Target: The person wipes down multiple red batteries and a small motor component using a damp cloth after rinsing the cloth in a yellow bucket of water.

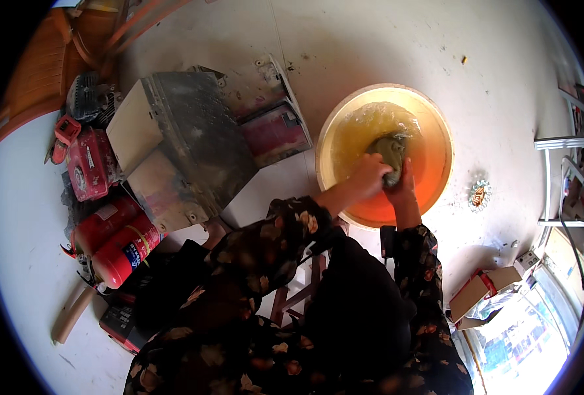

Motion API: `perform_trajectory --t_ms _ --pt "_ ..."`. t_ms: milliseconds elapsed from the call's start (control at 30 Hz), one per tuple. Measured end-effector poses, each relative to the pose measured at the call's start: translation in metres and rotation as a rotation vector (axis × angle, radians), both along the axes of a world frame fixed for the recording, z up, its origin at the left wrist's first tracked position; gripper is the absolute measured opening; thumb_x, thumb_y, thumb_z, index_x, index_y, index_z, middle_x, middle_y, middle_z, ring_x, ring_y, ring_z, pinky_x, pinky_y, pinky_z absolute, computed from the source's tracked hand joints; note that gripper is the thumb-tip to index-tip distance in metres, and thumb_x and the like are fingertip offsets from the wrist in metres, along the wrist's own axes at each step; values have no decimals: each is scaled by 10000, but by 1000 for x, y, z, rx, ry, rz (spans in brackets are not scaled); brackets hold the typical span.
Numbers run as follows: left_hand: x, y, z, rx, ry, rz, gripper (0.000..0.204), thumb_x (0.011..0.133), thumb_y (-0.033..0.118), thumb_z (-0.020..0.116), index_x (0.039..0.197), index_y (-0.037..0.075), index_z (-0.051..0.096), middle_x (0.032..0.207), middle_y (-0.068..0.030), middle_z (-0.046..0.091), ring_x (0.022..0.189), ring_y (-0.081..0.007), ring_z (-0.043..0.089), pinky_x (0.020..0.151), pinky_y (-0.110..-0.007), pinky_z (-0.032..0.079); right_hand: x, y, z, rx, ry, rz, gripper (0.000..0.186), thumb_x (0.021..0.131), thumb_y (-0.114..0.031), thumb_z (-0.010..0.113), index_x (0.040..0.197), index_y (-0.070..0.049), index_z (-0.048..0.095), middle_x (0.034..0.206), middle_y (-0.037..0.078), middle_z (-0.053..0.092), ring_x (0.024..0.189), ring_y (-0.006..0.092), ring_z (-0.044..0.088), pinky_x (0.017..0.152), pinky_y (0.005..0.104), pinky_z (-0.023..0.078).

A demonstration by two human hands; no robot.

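A round orange-yellow basin (329, 191) holds water that is cloudy and bubbly toward its far side. Over the water, both of my hands are on a dark grey-green, wet-looking thing (391, 149); whether it is a shoe or a bunched cloth I cannot tell. My left hand (369, 174), slightly blurred, is closed against its near left side. On the right, my right hand (402, 188) grips its near end, with a finger or thumb stretched up along its side. The far end of the thing reaches into the water.
Left of the basin stand a dusty dark metal box (203, 131) and red-and-cream panels (272, 135). Red fire extinguishers (127, 253) and a red engine-like machine (89, 164) lie farther left. To the right are a glass ashtray (479, 195), an opened cardboard box (479, 296) and metal shelving (568, 143).
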State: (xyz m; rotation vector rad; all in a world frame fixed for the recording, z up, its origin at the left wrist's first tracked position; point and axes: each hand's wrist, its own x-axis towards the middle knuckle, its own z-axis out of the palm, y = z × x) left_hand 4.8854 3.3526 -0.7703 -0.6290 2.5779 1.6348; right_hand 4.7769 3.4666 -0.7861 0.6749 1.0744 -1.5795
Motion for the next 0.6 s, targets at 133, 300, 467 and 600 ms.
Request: perform_trajectory --t_ms 133,300,467,600 --pt "-8 25 60 -33 228 8 325 706 167 672 1023 96 672 1127 -119 535 1041 -328 490 878 -462 412 1 3 16 -344 112 30 455 968 -498 423 1119 -94 569 958 56 597 936 212 605 807 380 487" --pt "-17 12 81 -50 298 136 419 695 315 740 1011 62 630 1033 -120 529 1012 -326 484 863 -459 409 9 11 30 -508 155 38 468 956 -505 425 1138 -96 562 1004 63 601 948 226 601 810 395 488" --pt "-24 -5 65 -46 384 255 289 746 241 696 962 65 619 897 -149 571 883 -350 559 798 -429 465 18 -11 27 -295 254 -37 483 945 -512 427 1156 -97 556 1051 70 605 960 240 596 814 410 490" --pt "-28 -16 56 59 157 267 250 809 275 647 930 57 629 872 -164 638 846 -355 620 744 -448 499 26 -35 26 2 385 -80 496 936 -518 429 1171 -99 550 1088 75 608 970 251 593 817 422 491"
